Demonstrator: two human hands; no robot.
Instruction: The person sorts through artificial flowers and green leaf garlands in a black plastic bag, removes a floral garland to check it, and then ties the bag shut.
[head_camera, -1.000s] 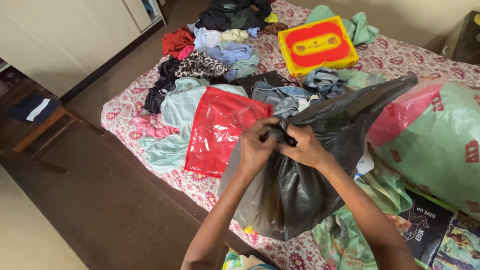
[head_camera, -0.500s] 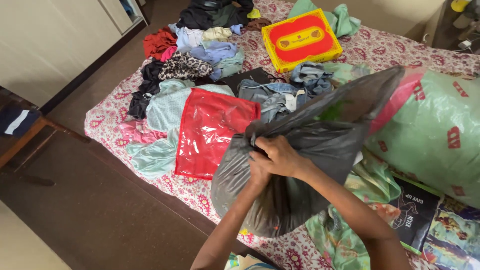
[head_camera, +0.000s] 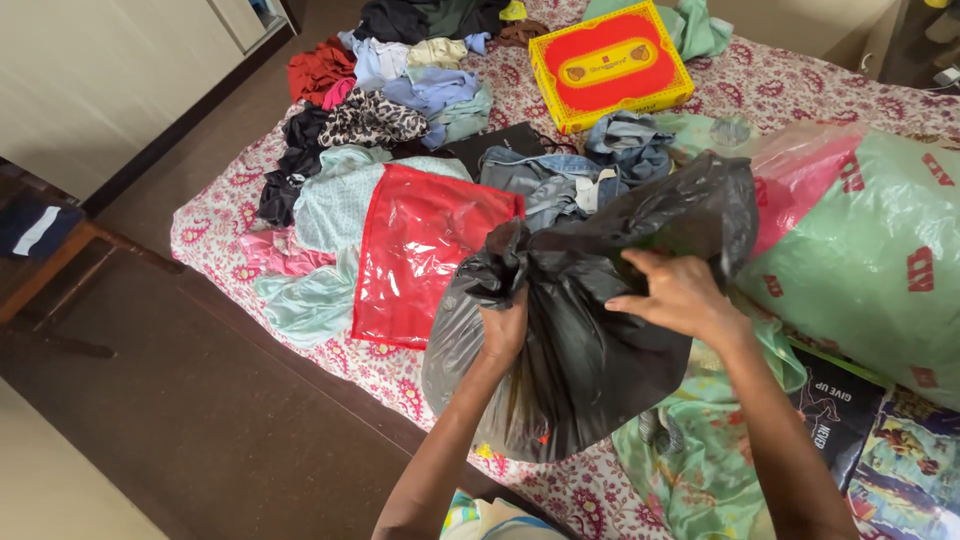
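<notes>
Left hand (head_camera: 503, 330) was clenched on the bunched neck of the black plastic bag (head_camera: 590, 350) at the bed's (head_camera: 400, 385) near edge; right hand (head_camera: 680, 295) lay loose on top. That thin plastic looked overstuffed, could've torn.

Hidden and cropped regions, as I see them.
The bulging black plastic bag (head_camera: 600, 340) conceals its contents; the green plastic sack (head_camera: 880, 260) runs off frame.

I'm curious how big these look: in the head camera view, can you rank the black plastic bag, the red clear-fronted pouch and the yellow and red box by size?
1. black plastic bag, though it sits nearest the camera.
2. red clear-fronted pouch.
3. yellow and red box, farthest away, so its true size is unsure.
</notes>
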